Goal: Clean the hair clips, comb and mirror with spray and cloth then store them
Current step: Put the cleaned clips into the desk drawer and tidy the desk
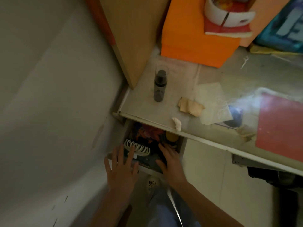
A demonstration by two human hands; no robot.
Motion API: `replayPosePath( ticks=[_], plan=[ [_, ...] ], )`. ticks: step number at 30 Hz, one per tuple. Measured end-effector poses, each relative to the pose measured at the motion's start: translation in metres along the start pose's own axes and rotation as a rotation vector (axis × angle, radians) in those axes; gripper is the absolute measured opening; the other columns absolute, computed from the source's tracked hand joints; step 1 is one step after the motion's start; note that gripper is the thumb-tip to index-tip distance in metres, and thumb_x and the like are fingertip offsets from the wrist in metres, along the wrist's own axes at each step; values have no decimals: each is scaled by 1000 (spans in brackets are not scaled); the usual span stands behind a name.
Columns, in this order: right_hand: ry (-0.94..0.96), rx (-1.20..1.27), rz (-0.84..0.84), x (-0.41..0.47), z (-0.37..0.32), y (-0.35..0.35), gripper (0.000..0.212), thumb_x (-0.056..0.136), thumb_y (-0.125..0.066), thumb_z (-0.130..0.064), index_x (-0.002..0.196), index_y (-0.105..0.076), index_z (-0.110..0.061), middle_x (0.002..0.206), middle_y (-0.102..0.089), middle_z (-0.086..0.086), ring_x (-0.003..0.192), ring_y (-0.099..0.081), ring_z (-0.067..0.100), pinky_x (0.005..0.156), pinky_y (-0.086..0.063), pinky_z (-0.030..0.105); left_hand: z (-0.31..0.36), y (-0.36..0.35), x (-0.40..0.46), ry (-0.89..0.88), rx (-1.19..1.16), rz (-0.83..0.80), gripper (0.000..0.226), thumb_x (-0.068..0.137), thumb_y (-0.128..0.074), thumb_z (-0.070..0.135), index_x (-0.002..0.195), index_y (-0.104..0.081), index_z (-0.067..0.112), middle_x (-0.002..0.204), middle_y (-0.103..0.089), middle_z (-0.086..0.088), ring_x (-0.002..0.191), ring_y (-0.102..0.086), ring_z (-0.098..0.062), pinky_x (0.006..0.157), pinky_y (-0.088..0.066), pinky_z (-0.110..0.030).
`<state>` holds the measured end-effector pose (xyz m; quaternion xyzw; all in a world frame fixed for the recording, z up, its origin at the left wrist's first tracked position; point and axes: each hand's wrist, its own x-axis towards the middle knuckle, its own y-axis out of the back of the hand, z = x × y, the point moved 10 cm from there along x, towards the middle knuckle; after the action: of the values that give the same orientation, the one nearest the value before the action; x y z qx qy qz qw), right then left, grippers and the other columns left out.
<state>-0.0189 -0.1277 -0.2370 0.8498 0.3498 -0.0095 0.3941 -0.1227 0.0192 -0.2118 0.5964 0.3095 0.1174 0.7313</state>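
I see the white claw hair clip (136, 149) lying in the open drawer (180, 145), at 12 o'clock from my left hand (122, 167), whose released fingers spread over it. My right hand (170, 163) rests flat at 3 o'clock, grasping nothing. The clip looks light, stiff, brittle-toothed; I'd take it by the spine. The spray bottle (159, 86) stands at 12 o'clock, the cloth (191, 106) nearby.

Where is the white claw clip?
The white claw clip lies in the open drawer under the desk, at its left side, right by the left hand's fingertips.
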Motion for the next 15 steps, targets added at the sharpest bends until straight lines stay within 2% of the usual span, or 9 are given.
replayPosePath(
  ticks=[2, 5, 7, 8, 10, 11, 13, 15],
  plan=[
    [14, -81, 27, -13, -5, 14, 54, 92, -58, -23, 142, -41, -17, 148, -40, 9, 135, -38, 30, 109, -28, 33, 11, 9, -2, -34, 3, -26, 58, 99, -4, 51, 138, -39, 27, 141, -49, -17, 125, -47, -35, 103, -22, -56],
    [15, -266, 122, -30, -16, 46, 48, 81, -58, -30, 125, -63, -13, 127, -62, 9, 111, -63, 29, 88, -52, 36, 33, 25, -6, -91, -5, -58, 64, 99, -4, 50, 137, -49, 25, 142, -48, -17, 125, -50, -38, 97, -26, -56],
    [40, -373, 193, -40, -28, 73, 42, 80, -58, -34, 117, -67, -16, 120, -66, 8, 106, -63, 25, 80, -56, 35, 54, 41, -10, -157, 2, -48, 65, 99, -6, 50, 134, -55, 24, 140, -50, -17, 126, -47, -39, 99, -27, -55],
    [44, -414, 224, -47, -31, 85, 41, 77, -66, -33, 115, -67, -17, 119, -67, 8, 106, -63, 24, 79, -56, 35, 66, 49, -13, -193, 5, -46, 66, 99, -6, 50, 133, -57, 24, 139, -51, -17, 127, -45, -38, 99, -27, -55],
    [-10, -472, 239, -59, -30, 111, 61, 58, -88, -31, 114, -69, -18, 118, -68, 8, 104, -66, 26, 77, -57, 38, 92, 65, -17, -259, 11, -55, 70, 99, -4, 51, 129, -61, 23, 136, -54, -17, 128, -41, -36, 100, -26, -54],
    [-43, -500, 255, -64, -28, 125, 67, 50, -92, -31, 112, -70, -19, 118, -68, 8, 102, -67, 26, 77, -57, 40, 106, 74, -18, -293, 20, -51, 72, 98, -2, 52, 128, -62, 23, 136, -54, -17, 127, -43, -36, 101, -25, -54],
    [-96, -526, 294, -74, -23, 158, 71, 46, -94, -29, 112, -69, -21, 119, -67, 9, 104, -67, 28, 80, -56, 43, 138, 92, -19, -365, 21, -31, 71, 98, -3, 52, 129, -60, 23, 138, -52, -16, 127, -45, -37, 104, -21, -52],
    [-139, -523, 349, -83, -15, 194, 74, 50, -93, -28, 116, -61, -22, 122, -65, 11, 107, -65, 30, 83, -54, 46, 171, 114, -20, -441, 12, 20, 58, 99, -14, 49, 132, -52, 23, 139, -51, -16, 129, -38, -36, 105, -19, -51]
  ],
)
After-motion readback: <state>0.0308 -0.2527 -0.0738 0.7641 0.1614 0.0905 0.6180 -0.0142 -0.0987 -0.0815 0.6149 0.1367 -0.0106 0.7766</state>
